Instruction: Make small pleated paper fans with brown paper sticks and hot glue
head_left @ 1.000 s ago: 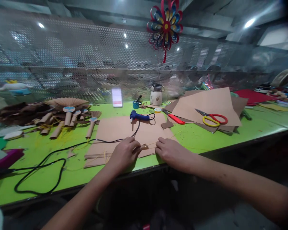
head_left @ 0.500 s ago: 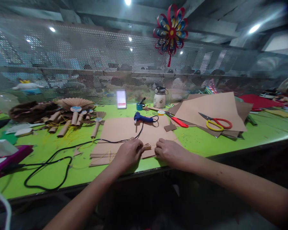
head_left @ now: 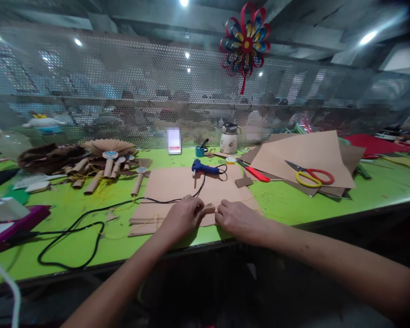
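A small bundle of folded brown paper sticks out from the fingers of my left hand, which is closed on it near the table's front edge. My right hand is at the bundle's right end, fingers bent and pinched together; its fingertips hide whatever they grip there. Beneath both hands lie stacked sheets of brown paper. A blue glue gun rests on the sheets beyond my hands, and a small brown paper scrap lies to its right.
A black cord loops across the left side. Paper fans with rolled handles are piled back left. Scissors lie on large brown sheets at right, near a red-handled cutter. A jar and phone stand behind.
My right hand has moved slightly left, up to the end of the folded paper. The left hand keeps its grip. The whole view has shifted slightly.
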The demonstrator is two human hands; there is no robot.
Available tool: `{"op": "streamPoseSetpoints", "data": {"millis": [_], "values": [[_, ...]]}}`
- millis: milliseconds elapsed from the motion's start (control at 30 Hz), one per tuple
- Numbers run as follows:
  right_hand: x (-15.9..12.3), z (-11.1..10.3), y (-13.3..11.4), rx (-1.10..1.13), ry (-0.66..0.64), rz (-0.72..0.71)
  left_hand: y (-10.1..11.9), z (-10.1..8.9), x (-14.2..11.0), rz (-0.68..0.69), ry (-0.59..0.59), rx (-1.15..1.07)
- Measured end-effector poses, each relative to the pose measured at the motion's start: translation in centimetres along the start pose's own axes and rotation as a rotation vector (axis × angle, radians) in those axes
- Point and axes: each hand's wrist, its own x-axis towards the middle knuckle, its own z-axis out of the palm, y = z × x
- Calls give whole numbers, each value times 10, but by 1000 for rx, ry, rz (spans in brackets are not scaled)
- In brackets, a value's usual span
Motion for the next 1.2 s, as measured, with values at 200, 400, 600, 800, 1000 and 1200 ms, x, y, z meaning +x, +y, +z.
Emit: {"op": "streamPoseSetpoints", "data": {"millis": [200,400,600,800,1000,1200], "values": [[2,1,-1,-26,10,-31,-5,1,-1,45,8,-19],[7,-4,5,-39,-17,-91,-10,4,1,55,13,-42],[9,-7,9,-37,-53,-104,-16,2,2,58,-18,-99],[7,-1,5,-42,-23,-103,-15,2,2,61,-22,-96],[5,0,6,-17,-38,-90,-12,-1,4,37,-51,-67],[5,8,7,22,66,-3,-17,1,7,68,-46,-42]]}}
